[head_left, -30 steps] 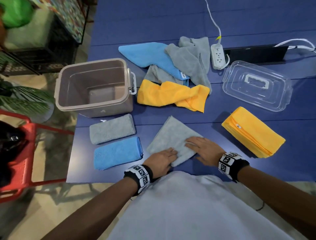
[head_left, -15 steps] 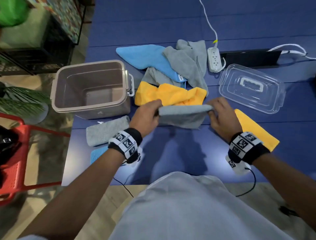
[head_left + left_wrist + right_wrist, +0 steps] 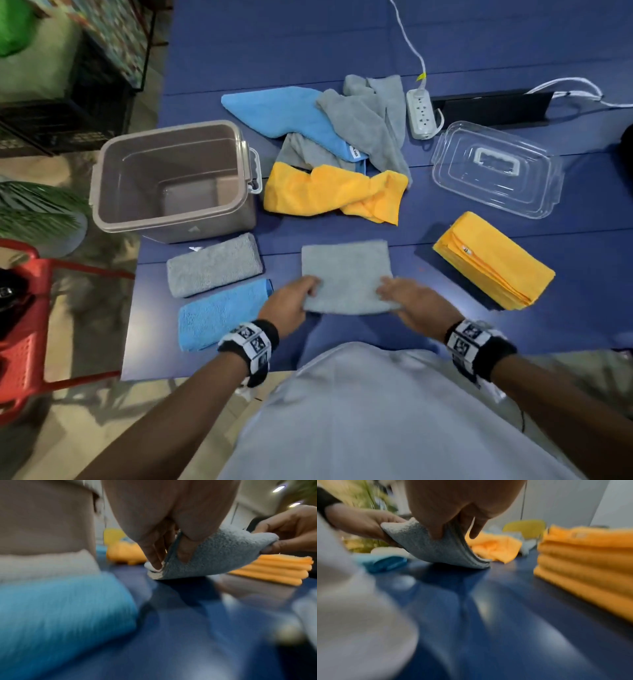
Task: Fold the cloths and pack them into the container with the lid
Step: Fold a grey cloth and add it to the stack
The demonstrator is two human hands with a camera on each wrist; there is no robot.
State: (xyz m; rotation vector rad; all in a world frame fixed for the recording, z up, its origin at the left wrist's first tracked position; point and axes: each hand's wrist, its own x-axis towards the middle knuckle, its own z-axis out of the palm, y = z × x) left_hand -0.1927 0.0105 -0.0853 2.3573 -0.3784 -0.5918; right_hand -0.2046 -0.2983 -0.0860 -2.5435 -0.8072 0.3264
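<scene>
A folded grey cloth lies in front of me, its near edge lifted off the blue table. My left hand pinches its near left corner and my right hand pinches its near right corner. The empty taupe container stands at the left edge, its clear lid at the right. A folded grey cloth and a folded blue cloth lie to my left, a folded yellow cloth to my right. Loose blue, grey and yellow cloths are heaped behind.
A white power strip with its cable and a flat black object lie at the back right. A red chair and a green plant stand off the table's left edge.
Half a second ago both hands held the grey cloth in the air over the table's middle. It has come back down and nearer to me, now folded smaller.
</scene>
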